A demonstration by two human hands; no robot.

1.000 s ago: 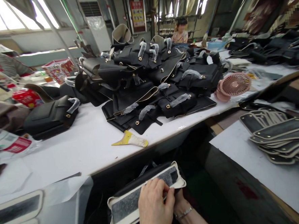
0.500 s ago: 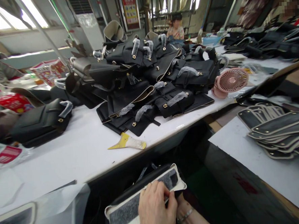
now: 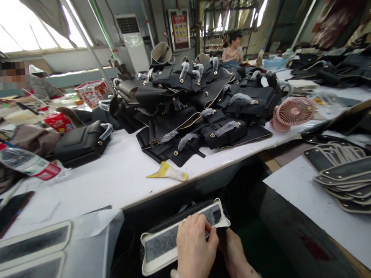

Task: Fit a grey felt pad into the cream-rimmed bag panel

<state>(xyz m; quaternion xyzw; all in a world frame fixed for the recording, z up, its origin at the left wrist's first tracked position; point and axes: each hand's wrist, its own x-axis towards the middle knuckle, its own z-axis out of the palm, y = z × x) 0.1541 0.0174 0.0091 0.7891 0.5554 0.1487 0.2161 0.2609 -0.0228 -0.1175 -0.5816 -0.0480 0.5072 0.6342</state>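
Observation:
A black bag piece with a white-edged grey panel (image 3: 163, 243) is held below the table's front edge, its panel facing up. My left hand (image 3: 195, 243) lies across the panel, thumb and fingers pinched at its near edge toward the right end. A pale bangle circles that wrist. My right hand (image 3: 231, 249) grips the piece from beneath its right end; most of its fingers are hidden under it. Beyond them, on the white table, rests a yellow and white tool (image 3: 168, 172).
Black bags (image 3: 183, 109) are heaped on the white table (image 3: 91, 186). A pink fan (image 3: 293, 112) stands right of them, a bottle (image 3: 26, 162) lies left. Panels are stacked at right (image 3: 351, 175) and lie at lower left (image 3: 28, 245). Other people sit farther back.
The view has turned left and up, bringing the bottle and a person at left into sight. Both hands still hold the bag piece, which looks a little more level.

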